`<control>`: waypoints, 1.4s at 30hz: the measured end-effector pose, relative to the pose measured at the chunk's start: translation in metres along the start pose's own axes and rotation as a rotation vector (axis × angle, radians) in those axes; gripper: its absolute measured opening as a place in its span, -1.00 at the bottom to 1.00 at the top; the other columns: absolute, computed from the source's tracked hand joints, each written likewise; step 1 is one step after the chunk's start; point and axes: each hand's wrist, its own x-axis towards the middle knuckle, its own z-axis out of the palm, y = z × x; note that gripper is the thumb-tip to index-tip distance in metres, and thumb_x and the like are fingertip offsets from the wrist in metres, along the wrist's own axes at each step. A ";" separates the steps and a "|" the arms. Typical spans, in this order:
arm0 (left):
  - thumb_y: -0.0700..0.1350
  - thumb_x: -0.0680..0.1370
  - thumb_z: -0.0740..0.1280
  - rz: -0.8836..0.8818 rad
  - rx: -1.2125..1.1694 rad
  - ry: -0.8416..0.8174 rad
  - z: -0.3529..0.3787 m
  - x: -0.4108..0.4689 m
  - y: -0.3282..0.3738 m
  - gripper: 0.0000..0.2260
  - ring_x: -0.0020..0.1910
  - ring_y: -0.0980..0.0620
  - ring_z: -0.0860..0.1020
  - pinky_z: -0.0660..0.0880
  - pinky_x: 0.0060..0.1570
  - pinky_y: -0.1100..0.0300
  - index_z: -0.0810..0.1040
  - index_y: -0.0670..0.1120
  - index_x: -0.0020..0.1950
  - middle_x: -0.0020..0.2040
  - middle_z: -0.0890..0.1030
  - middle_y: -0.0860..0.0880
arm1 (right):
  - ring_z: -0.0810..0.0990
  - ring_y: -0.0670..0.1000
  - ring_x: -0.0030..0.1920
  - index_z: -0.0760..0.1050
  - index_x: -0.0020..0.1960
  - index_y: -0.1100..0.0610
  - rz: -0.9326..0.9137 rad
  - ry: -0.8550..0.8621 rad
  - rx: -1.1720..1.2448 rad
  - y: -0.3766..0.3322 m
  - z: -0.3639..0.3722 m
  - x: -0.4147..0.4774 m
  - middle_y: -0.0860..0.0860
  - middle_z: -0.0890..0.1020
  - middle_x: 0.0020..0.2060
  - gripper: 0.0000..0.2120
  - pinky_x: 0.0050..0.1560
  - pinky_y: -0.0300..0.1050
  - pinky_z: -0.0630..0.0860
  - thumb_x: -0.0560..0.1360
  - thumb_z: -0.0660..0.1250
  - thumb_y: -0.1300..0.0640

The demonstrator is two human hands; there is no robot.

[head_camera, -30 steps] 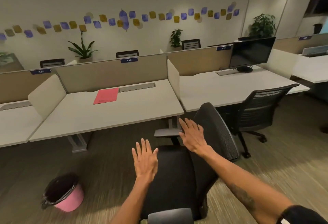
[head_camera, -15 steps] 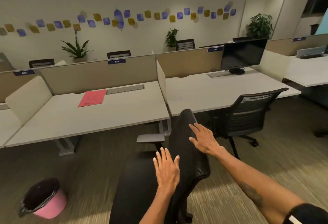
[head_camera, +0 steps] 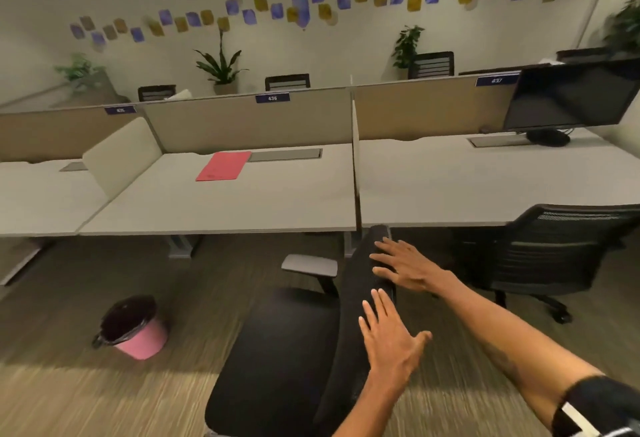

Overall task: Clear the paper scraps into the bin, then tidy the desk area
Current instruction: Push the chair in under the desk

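A black office chair [head_camera: 277, 360] stands in front of me, its seat facing left and its backrest edge-on. My right hand [head_camera: 405, 265] lies flat on the upper part of the backrest, fingers spread. My left hand [head_camera: 389, 339] is open with fingers straight, against the backrest lower down. A pink bin [head_camera: 133, 329] lined with a black bag stands on the carpet to the left. A red folder [head_camera: 223, 165] lies on the grey desk [head_camera: 221, 208] labelled 436. No paper scraps show.
A second black mesh chair [head_camera: 561, 249] sits at the right desk, which carries a dark monitor [head_camera: 571, 97]. Beige dividers [head_camera: 249, 121] separate the desks. Potted plants [head_camera: 221, 66] and more chairs stand behind them. Carpet lies between the bin and the chair.
The chair has swivelled so its seat now faces left and its backrest is edge-on. Both hands stayed on the backrest. The view has swung left and closer to the desks.
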 end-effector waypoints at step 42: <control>0.22 0.35 0.26 -0.116 0.043 0.097 -0.117 -0.019 -0.196 -0.28 0.21 -0.17 0.57 0.47 0.16 -0.12 0.18 0.22 0.51 0.33 0.54 0.03 | 0.52 -0.15 0.22 0.58 0.19 -0.17 -0.463 0.114 -0.129 -0.158 0.049 0.097 -0.21 0.65 0.14 -0.30 0.44 0.02 0.14 0.58 -0.26 -0.43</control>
